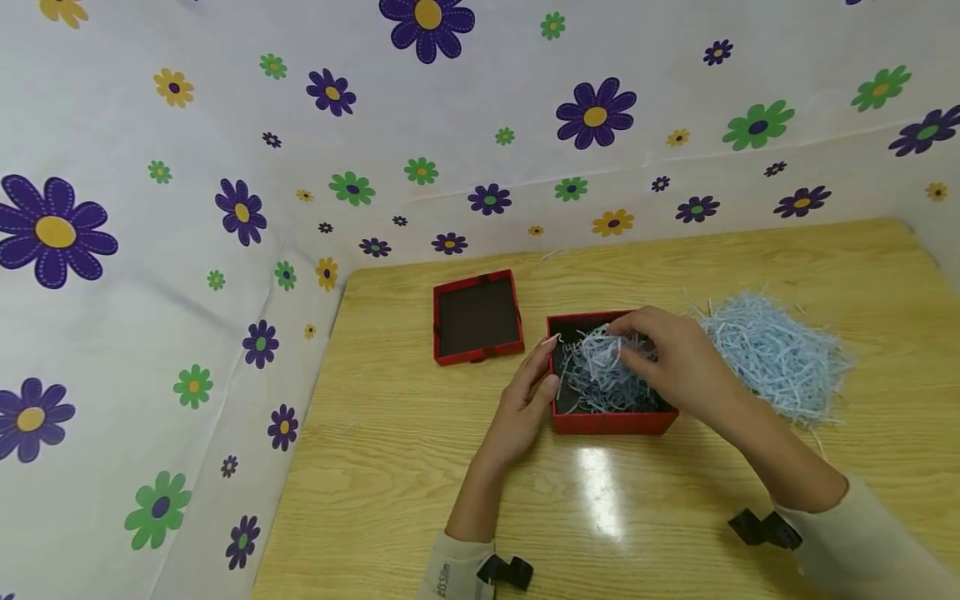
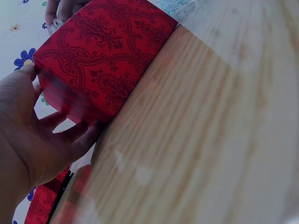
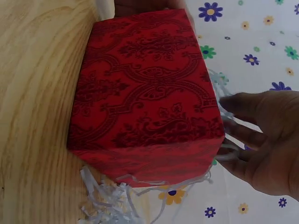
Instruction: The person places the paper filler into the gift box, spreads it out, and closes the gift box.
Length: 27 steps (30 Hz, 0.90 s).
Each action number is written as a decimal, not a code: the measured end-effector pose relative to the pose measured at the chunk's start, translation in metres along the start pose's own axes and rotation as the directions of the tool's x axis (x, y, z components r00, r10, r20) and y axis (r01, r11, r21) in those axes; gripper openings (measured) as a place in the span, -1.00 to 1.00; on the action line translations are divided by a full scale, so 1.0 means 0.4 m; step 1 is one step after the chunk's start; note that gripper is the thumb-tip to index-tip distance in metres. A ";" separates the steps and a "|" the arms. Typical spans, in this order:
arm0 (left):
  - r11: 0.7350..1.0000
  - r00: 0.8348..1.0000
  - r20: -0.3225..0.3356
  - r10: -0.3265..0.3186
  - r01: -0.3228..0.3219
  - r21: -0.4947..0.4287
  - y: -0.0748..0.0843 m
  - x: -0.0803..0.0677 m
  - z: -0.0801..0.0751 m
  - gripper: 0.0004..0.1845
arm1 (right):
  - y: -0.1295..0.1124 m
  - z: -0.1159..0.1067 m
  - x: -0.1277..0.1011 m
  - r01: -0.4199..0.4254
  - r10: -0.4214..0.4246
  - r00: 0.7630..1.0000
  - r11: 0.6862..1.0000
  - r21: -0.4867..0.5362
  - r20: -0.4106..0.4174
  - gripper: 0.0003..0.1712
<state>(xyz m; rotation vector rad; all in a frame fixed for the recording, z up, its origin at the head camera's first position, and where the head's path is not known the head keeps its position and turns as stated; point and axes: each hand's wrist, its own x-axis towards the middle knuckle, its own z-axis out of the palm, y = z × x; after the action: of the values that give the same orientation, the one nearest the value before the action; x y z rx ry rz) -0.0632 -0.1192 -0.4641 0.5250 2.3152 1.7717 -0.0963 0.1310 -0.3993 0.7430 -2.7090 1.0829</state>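
**Hands at the red box, shreds going in**

Left hand (image 1: 525, 400) rests against the left wall of the box (image 1: 611, 421), fingers straight, thumb on the rim; the left wrist view shows the palm flat to the patterned red side. Right hand (image 1: 671, 358) sits over the open box, fingers curled down into the pale blue shreds (image 1: 596, 379) inside it, pinching some.

Left to right on the table (image 1: 420, 467): the lid (image 1: 477, 317) lies inside-up, apart from the box, up and to the left. The box stands mid-table, partly filled. Just right of it, a loose pile (image 1: 776, 354) of the same shreds spreads over the wood.
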 end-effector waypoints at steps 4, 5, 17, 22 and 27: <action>1.000 1.000 0.003 -0.006 0.006 -0.015 -0.002 -0.002 -0.001 -0.42 | 0.007 0.004 -0.009 0.021 -0.020 0.995 1.000 -0.009 0.095 -0.56; 1.000 1.000 0.004 -0.004 0.004 -0.020 -0.002 -0.003 0.000 -0.43 | 0.009 0.002 -0.012 0.017 -0.015 0.995 1.000 -0.017 0.101 -0.55; 0.999 0.999 -0.022 0.047 -0.047 -0.023 -0.010 0.006 0.004 -0.43 | 0.124 -0.112 -0.072 -0.149 0.142 0.984 0.987 -0.063 -0.105 -0.56; 0.998 0.998 -0.027 0.052 -0.052 -0.026 -0.011 0.005 0.004 -0.43 | 0.228 -0.152 -0.116 -0.348 0.339 0.936 0.931 -0.111 -0.093 -0.27; 0.998 0.998 -0.021 0.051 -0.051 -0.024 -0.010 0.005 0.003 -0.43 | 0.309 -0.155 -0.158 -0.430 0.427 0.903 0.890 -0.152 -0.058 0.02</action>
<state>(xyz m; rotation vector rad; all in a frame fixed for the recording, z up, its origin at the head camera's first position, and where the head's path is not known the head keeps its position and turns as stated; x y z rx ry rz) -0.0653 -0.1183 -0.4683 0.5695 2.3101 1.8347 -0.1055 0.2749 -0.4481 0.0995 -2.9732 0.9138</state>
